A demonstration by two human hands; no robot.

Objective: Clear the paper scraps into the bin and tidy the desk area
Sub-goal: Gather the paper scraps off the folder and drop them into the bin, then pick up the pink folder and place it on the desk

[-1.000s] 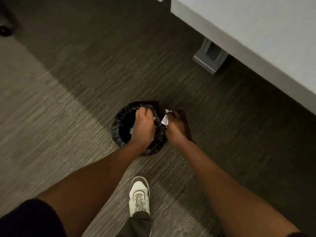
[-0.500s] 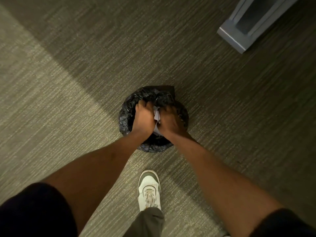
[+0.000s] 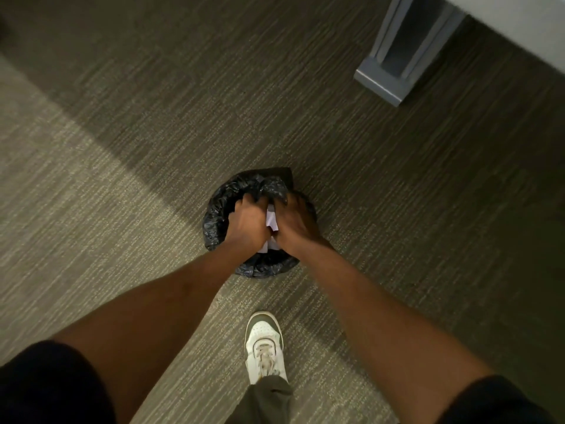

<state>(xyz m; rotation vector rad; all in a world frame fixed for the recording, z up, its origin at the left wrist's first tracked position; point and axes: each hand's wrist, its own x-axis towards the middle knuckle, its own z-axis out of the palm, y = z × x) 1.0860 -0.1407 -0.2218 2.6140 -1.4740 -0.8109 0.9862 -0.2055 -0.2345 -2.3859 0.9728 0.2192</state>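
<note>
White paper scraps point(image 3: 271, 220), crumpled, pressed between left hand point(image 3: 246, 226) and right hand point(image 3: 296, 224), fingers of both curled shut on them. Directly below, black-lined bin point(image 3: 215, 228) on grey carpet point(image 3: 122, 209); both hands equally near, over its mouth. Table leg point(image 3: 397, 56) well apart.

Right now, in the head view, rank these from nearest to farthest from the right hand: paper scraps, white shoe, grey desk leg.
Measured from the right hand:
1. Paper scraps, touching it, pressed between both hands over the bin.
2. White shoe, on the carpet below the hand, toward the person.
3. Grey desk leg, far up at the upper right.
</note>
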